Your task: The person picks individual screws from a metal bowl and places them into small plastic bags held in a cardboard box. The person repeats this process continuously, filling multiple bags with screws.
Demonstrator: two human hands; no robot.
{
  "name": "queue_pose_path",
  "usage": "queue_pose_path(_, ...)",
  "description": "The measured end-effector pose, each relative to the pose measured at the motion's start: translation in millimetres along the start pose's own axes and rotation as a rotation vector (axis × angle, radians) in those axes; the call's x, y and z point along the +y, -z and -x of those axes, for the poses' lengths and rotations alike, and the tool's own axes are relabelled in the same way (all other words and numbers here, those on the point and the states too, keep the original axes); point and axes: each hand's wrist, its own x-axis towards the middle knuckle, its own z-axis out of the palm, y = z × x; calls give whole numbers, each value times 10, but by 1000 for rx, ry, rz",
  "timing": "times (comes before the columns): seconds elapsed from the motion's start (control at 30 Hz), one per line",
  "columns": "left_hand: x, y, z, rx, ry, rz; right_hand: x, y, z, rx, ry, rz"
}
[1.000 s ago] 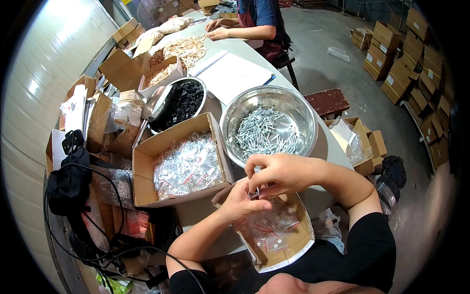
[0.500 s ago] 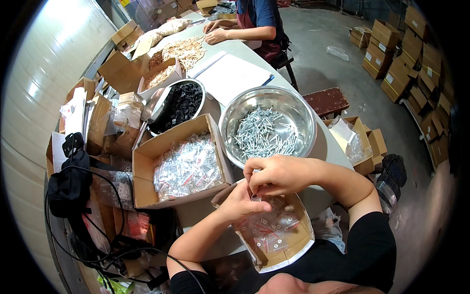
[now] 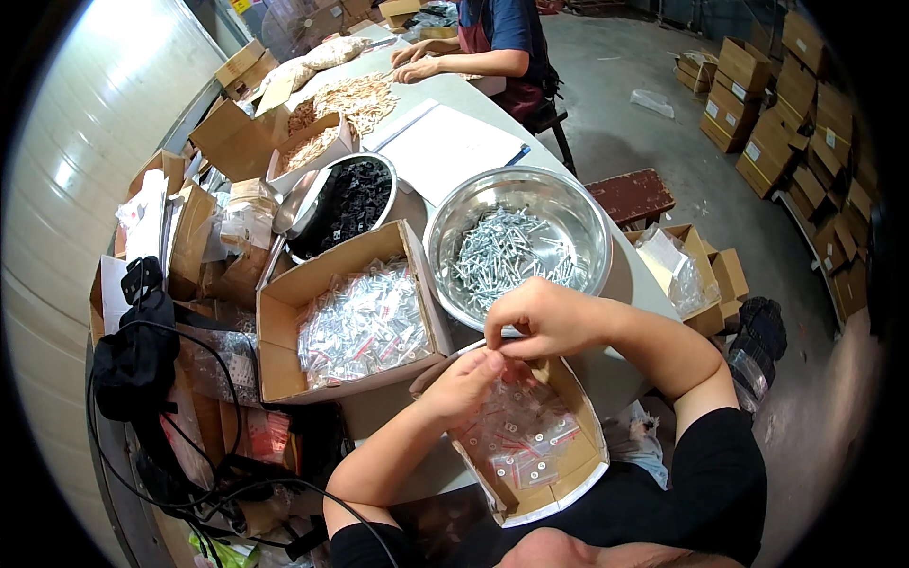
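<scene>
My left hand point(image 3: 464, 386) and my right hand point(image 3: 544, 320) meet fingertip to fingertip over the far end of an open cardboard tray point(image 3: 594, 431). A small clear zip bag seems to be pinched in my left fingers, mostly hidden by them. My right thumb and forefinger are pressed together beside it; what they grip is hidden. In the tray lie several small clear zip bags point(image 3: 516, 440) with red strips and small white ring-shaped pieces. Just beyond my right hand stands a steel bowl point(image 3: 595, 222) of silvery screws point(image 3: 507, 251).
Left of the bowl, a cardboard box point(image 3: 279, 327) holds filled clear bags. Behind it are a pot of black parts point(image 3: 355, 194) and a box of wooden pieces point(image 3: 308, 151). A black cable point(image 3: 227, 379) hangs at left. Another person point(image 3: 502, 47) works at the table's far end.
My right hand has shifted up and slightly right, and its fingers now pinch just above the left fingertips. My left thumb has drawn in from lying outstretched. The far person's hands moved slightly.
</scene>
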Motion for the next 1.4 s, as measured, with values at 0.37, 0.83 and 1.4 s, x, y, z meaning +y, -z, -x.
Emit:
queue_pose_path(0.37,50,-1,9,131,194,107,93,-111,-26,-9,-249,-224)
queue_pose_path(0.83,20,-25,0,185,133,114,176,-187,-13,45,-71,-8)
queue_pose_path(1.4,48,-47,33,112,-28,-14,-36,-60,15,-157,-54,-60)
